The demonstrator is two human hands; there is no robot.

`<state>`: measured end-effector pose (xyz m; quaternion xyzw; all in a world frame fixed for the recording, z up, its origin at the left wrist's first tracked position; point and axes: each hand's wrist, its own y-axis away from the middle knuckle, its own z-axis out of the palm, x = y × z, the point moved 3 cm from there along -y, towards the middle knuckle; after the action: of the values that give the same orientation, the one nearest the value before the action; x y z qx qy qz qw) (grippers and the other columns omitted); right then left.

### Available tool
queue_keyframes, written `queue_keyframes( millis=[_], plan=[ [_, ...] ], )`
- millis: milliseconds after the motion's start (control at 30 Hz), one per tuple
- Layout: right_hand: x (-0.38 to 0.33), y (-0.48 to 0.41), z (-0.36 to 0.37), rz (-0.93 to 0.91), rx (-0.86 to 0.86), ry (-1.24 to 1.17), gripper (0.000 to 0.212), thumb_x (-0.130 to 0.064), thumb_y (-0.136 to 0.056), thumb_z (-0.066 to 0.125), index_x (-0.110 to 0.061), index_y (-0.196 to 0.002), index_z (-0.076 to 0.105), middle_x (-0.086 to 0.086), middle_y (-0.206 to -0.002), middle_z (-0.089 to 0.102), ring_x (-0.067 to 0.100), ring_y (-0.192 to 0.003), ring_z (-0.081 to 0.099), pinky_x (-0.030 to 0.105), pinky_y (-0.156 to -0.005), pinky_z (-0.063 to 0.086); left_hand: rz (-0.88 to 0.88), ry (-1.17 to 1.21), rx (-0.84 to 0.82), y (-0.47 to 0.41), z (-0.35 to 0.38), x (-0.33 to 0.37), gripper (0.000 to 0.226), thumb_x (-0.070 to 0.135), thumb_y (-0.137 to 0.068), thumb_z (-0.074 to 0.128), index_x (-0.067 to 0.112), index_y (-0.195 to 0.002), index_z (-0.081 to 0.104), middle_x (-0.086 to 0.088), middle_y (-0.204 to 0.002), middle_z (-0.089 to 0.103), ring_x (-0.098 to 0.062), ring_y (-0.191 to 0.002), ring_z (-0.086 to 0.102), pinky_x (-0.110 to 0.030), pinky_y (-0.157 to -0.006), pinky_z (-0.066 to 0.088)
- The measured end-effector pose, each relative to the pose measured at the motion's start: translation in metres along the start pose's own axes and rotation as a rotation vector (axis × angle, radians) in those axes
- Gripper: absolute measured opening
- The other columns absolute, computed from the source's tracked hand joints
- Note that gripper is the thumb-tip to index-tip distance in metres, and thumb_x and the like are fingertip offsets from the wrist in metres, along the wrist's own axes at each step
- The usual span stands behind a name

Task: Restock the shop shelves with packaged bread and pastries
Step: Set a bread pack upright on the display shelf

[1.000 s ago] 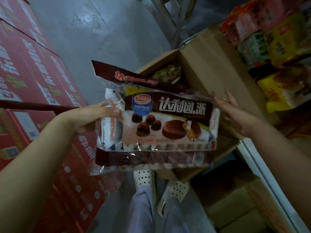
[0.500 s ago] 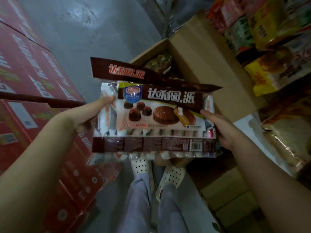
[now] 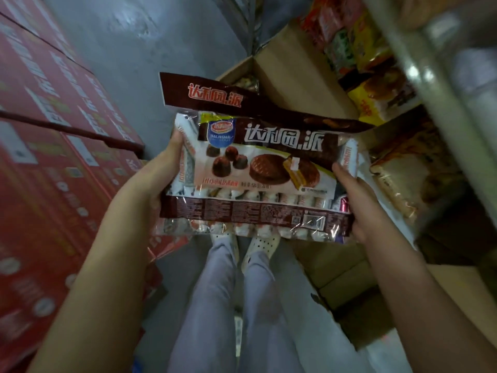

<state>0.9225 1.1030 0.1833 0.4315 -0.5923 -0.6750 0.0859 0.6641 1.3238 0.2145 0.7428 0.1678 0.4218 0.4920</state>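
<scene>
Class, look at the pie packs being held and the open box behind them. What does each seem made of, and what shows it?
Pie packs: probably thin glossy plastic film; it crinkles, glints, and clear parts show wrapped pieces inside. Open box: likely brown cardboard, matt; flat stiff walls and a folded flap.

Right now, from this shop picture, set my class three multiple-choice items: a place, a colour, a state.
1. The open cardboard box lies: A beyond the pie packs; B behind the person; C on a top shelf.
2. The stacked cartons on the left are: A blue; B red; C green.
3. The pie packs are: A lying on the floor; B on a shelf; C held at both ends.
Answers: 1 A, it shows past the packs' top edge. 2 B, red sides with pale print. 3 C, the left hand and right hand grip the two ends.
</scene>
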Motion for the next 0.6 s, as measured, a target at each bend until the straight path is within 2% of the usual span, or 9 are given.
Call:
queue_keyframes(
  millis=[33, 100, 167, 233, 333, 400, 467, 600],
  plan=[
    [-0.003, 0.015, -0.003, -0.020, -0.022, -0.015, 0.093, -0.058, -0.054, 0.086, -0.021, -0.134, 0.054, 0.012, -0.112, 0.073, 0.032, -0.096, 0.073, 0.053, -0.086, 0.057, 0.017, -0.025, 0.031, 0.010, 0.000, 0.002, 0.083, 0.074, -0.093, 0.026, 0.011, -0.140, 0.052, -0.016, -0.140, 0.056, -0.036, -0.129, 0.052, -0.052, -0.110, 0.040],
    [-0.005, 0.041, -0.009, -0.049, -0.040, -0.043, 0.074, -0.047, -0.065, 0.079, -0.020, -0.130, 0.056, 0.012, -0.112, 0.073, 0.032, -0.098, 0.072, 0.051, -0.088, 0.056, 0.080, -0.063, 0.101, 0.028, -0.001, 0.004, 0.088, 0.079, -0.089, 0.028, 0.007, -0.131, 0.059, -0.021, -0.131, 0.061, -0.041, -0.122, 0.057, -0.055, -0.106, 0.044],
    [-0.003, 0.055, -0.012, -0.066, -0.013, -0.045, 0.077, -0.048, -0.064, 0.082, -0.020, -0.131, 0.056, 0.012, -0.111, 0.073, 0.032, -0.099, 0.072, 0.054, -0.090, 0.055, 0.091, -0.053, 0.145, 0.039, -0.003, -0.004, 0.095, 0.090, -0.075, 0.033, 0.013, -0.121, 0.066, -0.018, -0.118, 0.068, -0.038, -0.109, 0.065, -0.054, -0.099, 0.049],
    [0.003, 0.062, -0.017, -0.076, 0.038, -0.029, 0.082, -0.054, -0.061, 0.087, -0.022, -0.130, 0.057, 0.010, -0.108, 0.074, 0.032, -0.096, 0.073, 0.057, -0.090, 0.055, 0.053, -0.003, 0.126, 0.048, 0.000, -0.014, 0.086, 0.091, -0.073, 0.038, 0.021, -0.113, 0.069, -0.010, -0.108, 0.073, -0.031, -0.098, 0.070, -0.049, -0.091, 0.053],
    [0.009, 0.071, -0.025, -0.100, 0.105, -0.017, 0.067, -0.049, -0.073, 0.082, -0.023, -0.129, 0.056, 0.009, -0.103, 0.075, 0.030, -0.089, 0.074, 0.054, -0.087, 0.057, 0.011, 0.010, 0.107, 0.056, 0.005, -0.032, 0.100, 0.102, -0.052, 0.045, 0.032, -0.122, 0.062, -0.002, -0.119, 0.069, -0.029, -0.109, 0.065, -0.053, -0.094, 0.049],
    [0.015, 0.081, -0.030, -0.123, 0.148, -0.018, 0.065, -0.046, -0.078, 0.079, -0.025, -0.134, 0.052, 0.008, -0.106, 0.074, 0.028, -0.087, 0.075, 0.052, -0.083, 0.059, 0.017, 0.047, 0.100, 0.057, 0.010, -0.044, 0.106, 0.104, -0.043, 0.048, 0.035, -0.123, 0.061, -0.001, -0.120, 0.068, -0.028, -0.111, 0.063, -0.055, -0.097, 0.047],
    [0.018, 0.093, -0.032, -0.157, 0.155, -0.009, 0.062, -0.046, -0.081, 0.076, -0.029, -0.135, 0.050, 0.005, -0.109, 0.073, 0.024, -0.087, 0.075, 0.050, -0.080, 0.060, 0.019, 0.062, 0.133, 0.070, 0.015, -0.042, 0.105, 0.103, -0.046, 0.045, 0.032, -0.122, 0.063, -0.003, -0.118, 0.069, -0.029, -0.108, 0.065, -0.055, -0.095, 0.049],
    [0.027, 0.132, -0.041, -0.197, 0.173, -0.030, 0.050, -0.050, -0.080, 0.075, -0.038, -0.123, 0.052, 0.003, -0.109, 0.072, 0.025, -0.088, 0.075, 0.051, -0.081, 0.060, 0.083, 0.029, 0.190, 0.100, 0.018, -0.034, 0.096, 0.098, -0.060, 0.043, 0.027, -0.122, 0.063, -0.007, -0.124, 0.065, -0.031, -0.108, 0.063, -0.055, -0.095, 0.050]
  ],
)
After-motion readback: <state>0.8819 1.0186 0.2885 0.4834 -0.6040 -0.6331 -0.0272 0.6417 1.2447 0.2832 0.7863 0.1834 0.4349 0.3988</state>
